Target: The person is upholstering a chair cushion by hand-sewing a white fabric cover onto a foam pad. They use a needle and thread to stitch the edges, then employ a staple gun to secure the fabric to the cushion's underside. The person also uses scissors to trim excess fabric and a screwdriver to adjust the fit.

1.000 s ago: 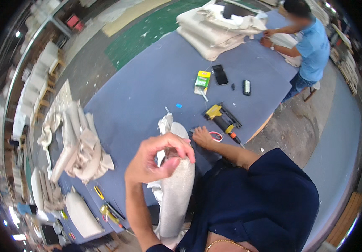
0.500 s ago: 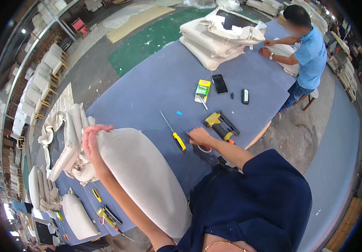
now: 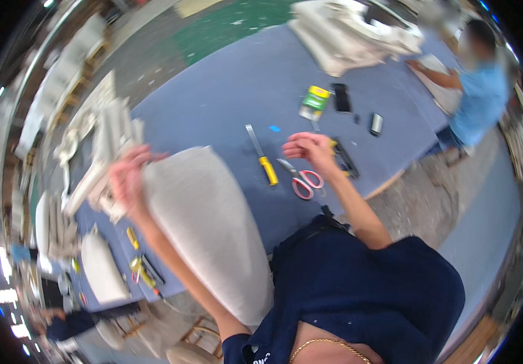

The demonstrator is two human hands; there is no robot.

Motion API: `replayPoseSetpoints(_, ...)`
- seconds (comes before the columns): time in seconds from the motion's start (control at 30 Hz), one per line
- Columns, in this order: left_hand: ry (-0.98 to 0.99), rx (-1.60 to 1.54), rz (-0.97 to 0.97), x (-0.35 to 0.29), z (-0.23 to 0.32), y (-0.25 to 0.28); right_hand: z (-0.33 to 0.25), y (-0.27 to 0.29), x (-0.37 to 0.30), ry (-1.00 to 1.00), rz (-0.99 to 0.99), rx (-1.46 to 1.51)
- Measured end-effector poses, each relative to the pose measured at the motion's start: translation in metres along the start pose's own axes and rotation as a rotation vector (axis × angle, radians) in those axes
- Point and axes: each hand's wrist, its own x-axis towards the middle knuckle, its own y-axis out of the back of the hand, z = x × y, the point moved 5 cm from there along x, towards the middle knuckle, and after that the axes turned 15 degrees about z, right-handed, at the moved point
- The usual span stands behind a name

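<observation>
A padded cushion [image 3: 204, 224] in pale beige fabric leans up against my front, its long rounded side slanting across the table. At its upper left edge is my left hand [image 3: 131, 177], smeared by motion, so its grip is unclear. My right hand [image 3: 310, 150] hovers with fingers stretched out and nothing in it. Just below it lie scissors [image 3: 301, 182] with red and white handles. A screwdriver [image 3: 265, 167] with a yellow handle rests between the cushion and the scissors. Partly behind my right wrist is a yellow and black staple gun [image 3: 345, 159].
Farther back are a green and yellow box [image 3: 315, 102], a black phone [image 3: 341, 97] and a small dark device [image 3: 376, 124]. Stacked cushions [image 3: 346, 39] stand at the far edge near a person in blue [image 3: 483, 91]. Fabric pieces [image 3: 107, 142] and another staple gun [image 3: 143, 273] lie left.
My right hand has come up off the scissors, which now lie uncovered on the table. The view has shifted, and the cushion remains against me with my left hand at its edge.
</observation>
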Motion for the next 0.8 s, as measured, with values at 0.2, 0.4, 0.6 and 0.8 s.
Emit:
replayPoseSetpoints(0.2, 0.055, -0.016, 0.033, -0.024, 0.030, -0.032, -0.090, -0.082, -0.029, 0.598, -0.181, -0.494)
replayPoseSetpoints(0.4, 0.099, -0.068, 0.030, -0.030, 0.032, -0.036, -0.152, -0.183, -0.080, 0.939, -0.413, -0.436)
replayPoseSetpoints(0.6, 0.070, -0.055, -0.008, -0.034, 0.034, -0.043, -0.166, -0.222, -0.107, 1.282, -0.431, -0.789)
replayPoseSetpoints(0.8, 0.067, -0.077, 0.004, -0.035, 0.031, -0.043, -0.166, -0.233, -0.121, 1.507, -0.329, -1.085)
